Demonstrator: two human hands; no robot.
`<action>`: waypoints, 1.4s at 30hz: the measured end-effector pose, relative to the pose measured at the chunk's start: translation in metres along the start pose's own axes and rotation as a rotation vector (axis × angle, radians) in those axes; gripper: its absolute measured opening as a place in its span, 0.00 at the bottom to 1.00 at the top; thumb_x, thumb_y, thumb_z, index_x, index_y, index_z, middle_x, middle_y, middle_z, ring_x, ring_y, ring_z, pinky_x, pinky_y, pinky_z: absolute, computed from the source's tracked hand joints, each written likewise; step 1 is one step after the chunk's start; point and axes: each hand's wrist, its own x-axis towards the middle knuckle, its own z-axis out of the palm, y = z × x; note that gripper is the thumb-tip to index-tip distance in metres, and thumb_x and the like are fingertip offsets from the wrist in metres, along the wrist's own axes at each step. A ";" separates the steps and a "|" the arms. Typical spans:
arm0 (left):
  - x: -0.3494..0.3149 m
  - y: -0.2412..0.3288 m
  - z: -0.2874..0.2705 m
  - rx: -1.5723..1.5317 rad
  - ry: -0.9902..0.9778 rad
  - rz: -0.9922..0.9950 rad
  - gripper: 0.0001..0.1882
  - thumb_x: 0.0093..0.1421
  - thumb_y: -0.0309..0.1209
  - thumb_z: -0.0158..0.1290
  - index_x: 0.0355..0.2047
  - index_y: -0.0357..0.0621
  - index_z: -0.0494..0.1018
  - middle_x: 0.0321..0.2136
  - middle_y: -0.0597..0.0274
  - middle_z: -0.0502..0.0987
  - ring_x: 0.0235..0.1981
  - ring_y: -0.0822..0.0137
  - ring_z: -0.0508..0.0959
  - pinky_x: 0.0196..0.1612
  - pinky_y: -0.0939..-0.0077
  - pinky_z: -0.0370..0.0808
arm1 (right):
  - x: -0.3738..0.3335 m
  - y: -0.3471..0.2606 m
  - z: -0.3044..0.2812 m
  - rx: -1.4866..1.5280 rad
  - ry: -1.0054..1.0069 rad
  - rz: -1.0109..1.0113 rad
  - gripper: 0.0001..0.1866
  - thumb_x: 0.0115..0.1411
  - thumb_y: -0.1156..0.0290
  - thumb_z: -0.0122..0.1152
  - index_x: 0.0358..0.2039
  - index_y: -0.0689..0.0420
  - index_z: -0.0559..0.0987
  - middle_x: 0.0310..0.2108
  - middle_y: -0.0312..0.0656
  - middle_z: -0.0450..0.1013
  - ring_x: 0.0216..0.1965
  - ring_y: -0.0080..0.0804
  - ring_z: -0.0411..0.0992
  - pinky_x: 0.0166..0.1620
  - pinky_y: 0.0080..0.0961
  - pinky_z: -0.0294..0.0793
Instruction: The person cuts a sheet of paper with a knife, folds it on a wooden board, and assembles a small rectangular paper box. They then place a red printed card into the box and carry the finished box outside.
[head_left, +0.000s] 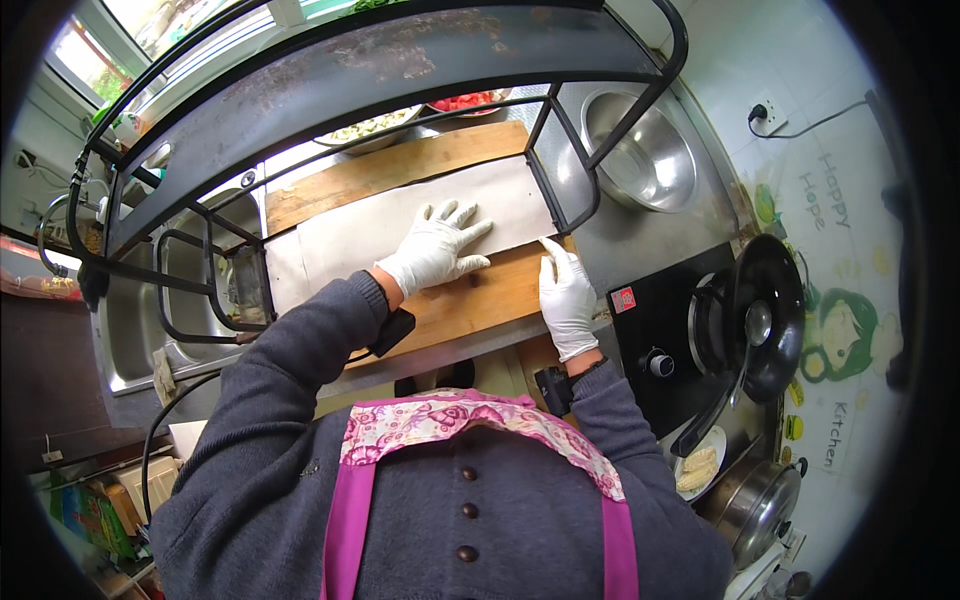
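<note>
A pale paper sheet (370, 212) lies over a wooden board (505, 285), inside the frame of a black metal rack (400, 50). My left hand (428, 255), in a white glove, rests flat on the sheet with its fingers spread. At the sheet's near right corner is my right hand (567, 305), also gloved. Its fingertips point at the corner, index finger and thumb a little apart. Whether they touch the paper is hard to tell. A second pale piece (287, 270) shows at the left end of the board.
The rack's bars and rust-marked top shelf stand above the board. Beyond are a bowl of red pieces (468, 102) and a bowl of pale pieces (370, 128). A steel bowl (650, 150), cooktop (650, 330) and black wok (778, 290) stand right; a sink (130, 340) is left.
</note>
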 end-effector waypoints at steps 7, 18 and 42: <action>0.007 0.009 -0.007 0.006 -0.051 -0.028 0.34 0.63 0.57 0.49 0.66 0.58 0.63 0.67 0.49 0.58 0.68 0.42 0.57 0.67 0.43 0.52 | 0.008 0.012 0.001 -0.100 -0.169 0.142 0.32 0.62 0.68 0.57 0.66 0.36 0.65 0.33 0.40 0.75 0.32 0.43 0.76 0.38 0.40 0.75; 0.007 0.008 0.000 0.003 0.002 -0.017 0.34 0.63 0.57 0.49 0.66 0.58 0.63 0.68 0.49 0.58 0.67 0.42 0.57 0.67 0.41 0.52 | 0.080 -0.005 0.065 -0.311 -0.138 -0.333 0.25 0.58 0.64 0.60 0.56 0.57 0.74 0.58 0.48 0.70 0.59 0.45 0.67 0.61 0.38 0.66; -0.156 -0.064 0.008 -0.031 0.197 -0.476 0.30 0.63 0.43 0.54 0.65 0.55 0.64 0.66 0.51 0.61 0.65 0.48 0.61 0.67 0.54 0.57 | 0.118 -0.032 0.052 -0.564 -0.605 -0.172 0.53 0.46 0.35 0.67 0.66 0.54 0.62 0.67 0.53 0.56 0.60 0.59 0.62 0.61 0.43 0.66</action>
